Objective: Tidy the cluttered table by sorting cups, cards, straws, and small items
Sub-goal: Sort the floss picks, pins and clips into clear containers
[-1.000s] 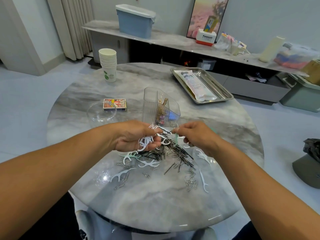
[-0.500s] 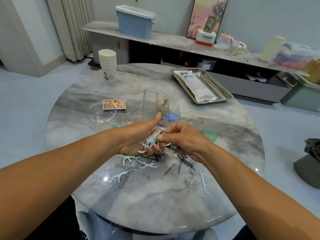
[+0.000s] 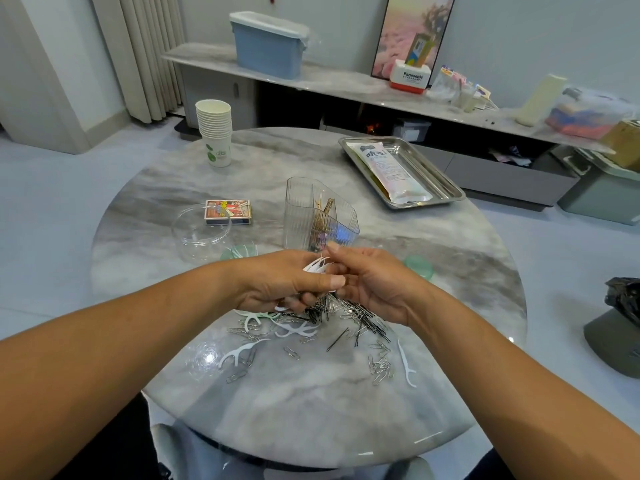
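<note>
The left hand (image 3: 284,284) clenches a bundle of white floss picks (image 3: 317,265), mostly hidden by its fingers; the right hand (image 3: 372,282) pinches their tips; both hover above scattered paper clips (image 3: 381,368) on the marble table (image 3: 311,410).

"Panasonic" in black on white-red box (image 3: 410,77), back shelf. Packet and cup print too small to read.

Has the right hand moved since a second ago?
Yes. The right hand has shifted left toward the left hand and slightly up, nearer the clear organizer.
</note>
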### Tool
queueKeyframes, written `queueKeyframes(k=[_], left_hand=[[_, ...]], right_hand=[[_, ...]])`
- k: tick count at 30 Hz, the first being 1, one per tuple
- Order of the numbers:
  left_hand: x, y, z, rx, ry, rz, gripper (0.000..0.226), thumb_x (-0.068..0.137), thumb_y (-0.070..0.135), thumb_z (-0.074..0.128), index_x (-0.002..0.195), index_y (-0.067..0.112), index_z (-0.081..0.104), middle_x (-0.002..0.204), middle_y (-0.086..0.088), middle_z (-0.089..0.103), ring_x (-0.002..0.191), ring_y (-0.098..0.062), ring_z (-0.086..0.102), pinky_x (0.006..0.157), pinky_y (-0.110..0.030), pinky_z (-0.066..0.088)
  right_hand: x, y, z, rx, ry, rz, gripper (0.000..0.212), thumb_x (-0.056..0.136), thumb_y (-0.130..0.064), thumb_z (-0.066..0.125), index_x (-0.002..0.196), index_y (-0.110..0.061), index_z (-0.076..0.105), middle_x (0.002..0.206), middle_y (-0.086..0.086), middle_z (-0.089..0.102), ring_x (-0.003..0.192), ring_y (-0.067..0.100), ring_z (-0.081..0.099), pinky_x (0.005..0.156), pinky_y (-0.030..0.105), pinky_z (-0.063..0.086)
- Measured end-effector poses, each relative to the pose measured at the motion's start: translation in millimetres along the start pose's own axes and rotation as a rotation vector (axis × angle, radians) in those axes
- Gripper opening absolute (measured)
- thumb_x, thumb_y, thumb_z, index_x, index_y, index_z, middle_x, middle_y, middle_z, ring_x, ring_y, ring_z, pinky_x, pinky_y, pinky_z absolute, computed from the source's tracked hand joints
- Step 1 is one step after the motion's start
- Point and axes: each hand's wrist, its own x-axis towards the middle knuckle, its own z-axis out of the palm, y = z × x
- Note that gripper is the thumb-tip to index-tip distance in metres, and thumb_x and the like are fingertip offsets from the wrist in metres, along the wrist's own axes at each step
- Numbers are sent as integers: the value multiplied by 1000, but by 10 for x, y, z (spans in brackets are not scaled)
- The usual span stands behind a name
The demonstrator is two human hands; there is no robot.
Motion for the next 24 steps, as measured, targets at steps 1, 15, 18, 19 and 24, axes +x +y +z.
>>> queueKeyframes(k=[1,15,18,19,24], left_hand=[[-1,-3,5,14,-3,-4,25,96,16,64,119,13,54,70,2,47,53,-3,39,39,-12,29],[51,-46,62,16,53,12,32,105,16,51,136,14,44,66,2,36,52,-7,29,40,-16,27],[71,-55,50,63,104,71,42,103,12,53,140,25,38,62,6,49,49,-7,31,40,-18,28],[73,-60,48,80,118,85,50,100,6,55,141,26,34,65,5,53,48,-7,32,40,-18,28],[82,-98,88,99,43,97,95,77,-9,69,152,24,22,73,2,57,52,-6,39,40,-18,31]], right_hand=[[6,2,-6,-6,7,-7,39,99,-27,63,121,5,64,72,4,64,61,13,58,51,18,51],[44,97,18,-363,149,-204,28,101,-32,62,100,-7,75,82,-3,71,71,7,61,60,20,47],[3,90,32,-486,159,-241,38,96,-54,60,104,-17,68,77,-10,64,65,1,57,59,18,43],[-4,103,56,-517,151,-251,39,94,-58,60,101,-20,66,73,-14,63,62,-1,56,59,18,43],[59,218,166,-510,110,-387,27,95,-45,66,78,-24,61,71,-9,66,68,8,61,69,33,52]])
